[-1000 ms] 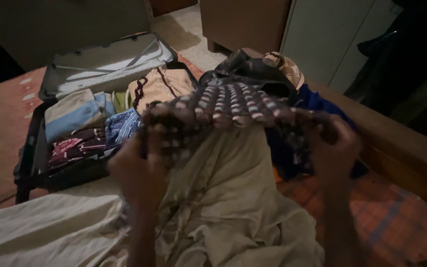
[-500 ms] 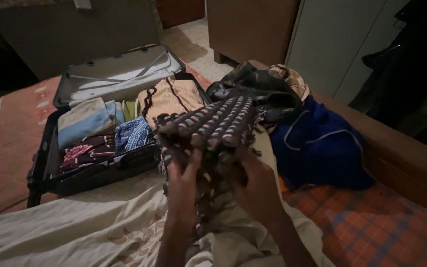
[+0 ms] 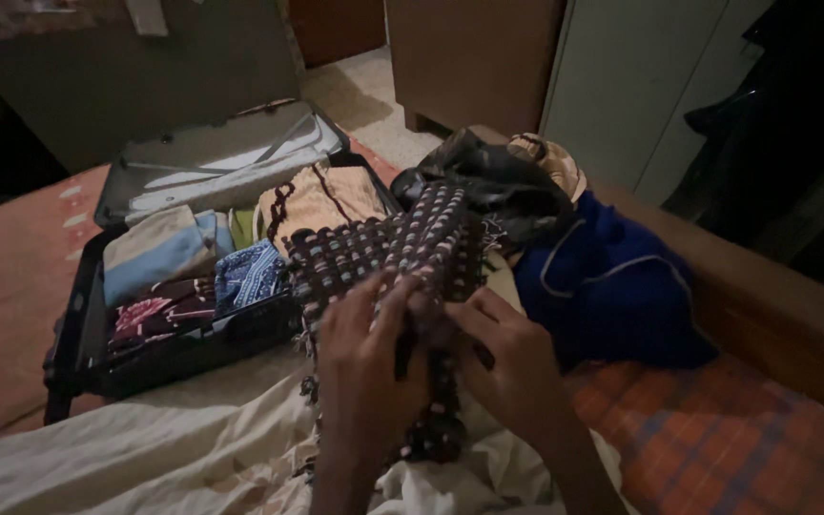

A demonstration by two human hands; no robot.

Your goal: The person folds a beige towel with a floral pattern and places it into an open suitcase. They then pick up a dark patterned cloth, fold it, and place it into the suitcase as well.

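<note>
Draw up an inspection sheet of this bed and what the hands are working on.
Surface: bed with orange checked cover; a cream sheet lies rumpled across the near part.
Job's things: dark knitted cloth with pale dots, bunched and gripped by both hands.
Clutter: open black suitcase holding folded clothes, among them a beige and blue folded piece; blue garment with pale piping; dark heap of clothes behind the cloth.
Grippers: left hand and right hand side by side, both closed on the cloth.
Cables: nothing seen.
Surroundings: dim room; wooden bed rail, pale cupboard door.
</note>
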